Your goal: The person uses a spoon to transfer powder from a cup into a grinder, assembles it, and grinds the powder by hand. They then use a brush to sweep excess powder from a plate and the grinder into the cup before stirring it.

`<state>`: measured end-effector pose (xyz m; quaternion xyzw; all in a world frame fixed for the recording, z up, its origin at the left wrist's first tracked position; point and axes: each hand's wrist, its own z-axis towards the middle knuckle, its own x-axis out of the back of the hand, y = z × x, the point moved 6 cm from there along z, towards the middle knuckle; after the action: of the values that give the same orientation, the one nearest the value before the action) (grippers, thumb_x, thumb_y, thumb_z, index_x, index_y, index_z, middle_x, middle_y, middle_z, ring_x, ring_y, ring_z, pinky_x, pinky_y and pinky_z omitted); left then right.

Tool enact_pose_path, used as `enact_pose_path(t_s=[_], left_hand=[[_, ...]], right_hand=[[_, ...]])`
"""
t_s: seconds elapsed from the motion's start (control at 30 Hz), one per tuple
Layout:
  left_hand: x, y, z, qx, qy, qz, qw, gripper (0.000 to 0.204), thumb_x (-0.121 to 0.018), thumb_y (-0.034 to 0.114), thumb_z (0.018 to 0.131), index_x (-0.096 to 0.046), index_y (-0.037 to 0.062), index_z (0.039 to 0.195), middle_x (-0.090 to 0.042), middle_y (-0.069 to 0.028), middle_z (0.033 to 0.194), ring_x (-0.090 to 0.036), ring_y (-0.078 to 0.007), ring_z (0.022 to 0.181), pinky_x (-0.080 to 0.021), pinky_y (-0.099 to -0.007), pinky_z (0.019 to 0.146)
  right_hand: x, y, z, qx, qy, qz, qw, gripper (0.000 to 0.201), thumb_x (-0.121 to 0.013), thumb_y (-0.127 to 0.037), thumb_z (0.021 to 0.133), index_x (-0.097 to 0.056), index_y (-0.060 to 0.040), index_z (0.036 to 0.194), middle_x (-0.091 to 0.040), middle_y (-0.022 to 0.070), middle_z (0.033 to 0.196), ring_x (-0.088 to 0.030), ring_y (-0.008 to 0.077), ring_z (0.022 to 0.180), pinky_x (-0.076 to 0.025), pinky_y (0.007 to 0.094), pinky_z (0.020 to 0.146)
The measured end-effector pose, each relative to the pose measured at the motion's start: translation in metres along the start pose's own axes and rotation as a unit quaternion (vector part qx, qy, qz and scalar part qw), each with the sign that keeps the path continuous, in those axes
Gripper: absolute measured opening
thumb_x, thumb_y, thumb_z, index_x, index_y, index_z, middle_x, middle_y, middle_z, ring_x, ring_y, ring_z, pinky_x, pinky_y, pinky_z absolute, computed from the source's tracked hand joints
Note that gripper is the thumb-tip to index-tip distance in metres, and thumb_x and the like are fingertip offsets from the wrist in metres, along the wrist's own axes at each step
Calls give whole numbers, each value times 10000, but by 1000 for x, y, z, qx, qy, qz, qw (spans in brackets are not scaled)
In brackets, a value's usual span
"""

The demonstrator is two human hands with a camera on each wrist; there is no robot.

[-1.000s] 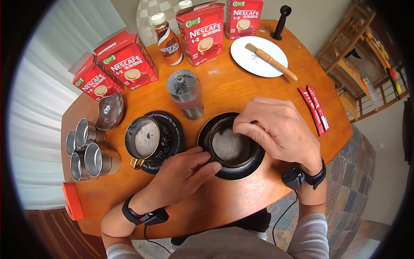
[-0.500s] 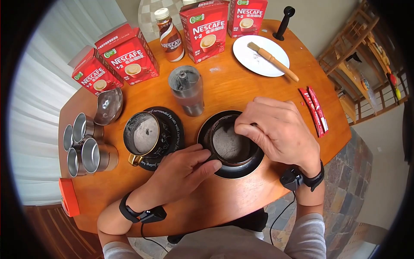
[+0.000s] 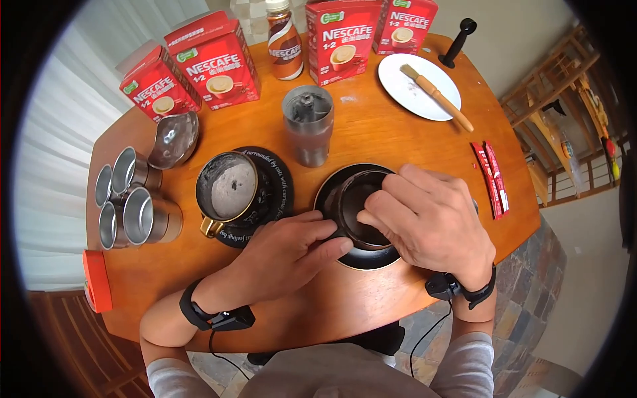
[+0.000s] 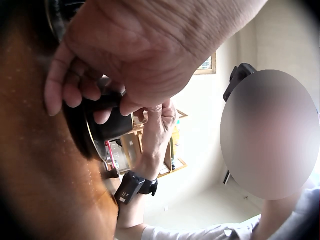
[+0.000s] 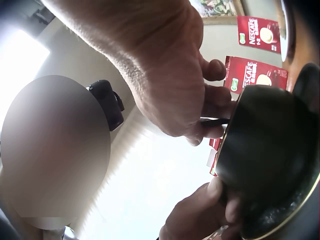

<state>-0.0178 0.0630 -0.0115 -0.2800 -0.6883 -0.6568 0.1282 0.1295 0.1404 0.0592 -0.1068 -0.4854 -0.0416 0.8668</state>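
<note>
A black cup stands on a black gold-rimmed saucer before the person. At its left side, the left hand pinches the cup's handle between thumb and fingers. Over the cup's right rim, the right hand grips a thin dark handle that reaches into the cup. Its lower end is hidden, so I cannot tell what kind of utensil it is. To the left, a gold-handled cup with grey powdery contents sits on a black round mat with white lettering.
A metal cylinder with a central post stands behind the cups. Several metal cups and a glassy bowl are left. Red Nescafe boxes and a bottle line the back. A brush lies on a white plate; red sachets lie right.
The right hand has shifted down and inward over the cup, covering more of its opening. Inside, the cup now looks dark brown where a grey surface showed. The left hand keeps its grip.
</note>
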Motion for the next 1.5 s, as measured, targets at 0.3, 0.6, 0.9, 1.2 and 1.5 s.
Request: enact_pose_path(t_s=[0.3,0.6,0.9,1.2,1.5], left_hand=[[-1,-2,0,-15,1,-8,1000,306,-644,231,1056,-591,-12,876,-510,-133,815,-528,-309,793,-441,-423,713],[-1,-1,1,-13,3,-6,1000,313,-648,241,1056,-601,-13,880,-517,-132,822,-533,-305,784,-445,-416,709],[0,0,0,-8,2,-6,1000,316,-649,242,1057,-598,-14,880,-525,-138,832,-536,-302,771,-449,-407,704],[0,1,0,-3,0,-3,1000,331,-647,256,1062,-590,-19,887,-522,-137,835,-533,-306,763,-447,-409,697],[0,0,0,-6,-2,-2,1000,318,-650,252,1060,-599,-21,905,-528,-145,842,-538,-312,757,-454,-410,698]], right_hand=[[3,19,-1,-55,-8,155,986,181,-758,-169,929,-665,-20,886,-616,109,775,-607,321,699,-497,419,604],[3,19,0,-58,-10,88,994,185,-767,-163,924,-656,-25,870,-623,105,803,-604,321,718,-504,407,615],[2,23,-1,-66,-6,62,996,173,-769,-170,921,-667,-37,880,-632,100,812,-616,315,719,-505,402,609],[1,23,0,-55,11,98,994,157,-760,-164,927,-678,-32,901,-640,106,817,-633,314,746,-512,408,624],[-1,30,0,-70,-1,152,986,163,-744,-146,939,-667,-6,906,-642,142,819,-627,352,756,-517,426,665]])
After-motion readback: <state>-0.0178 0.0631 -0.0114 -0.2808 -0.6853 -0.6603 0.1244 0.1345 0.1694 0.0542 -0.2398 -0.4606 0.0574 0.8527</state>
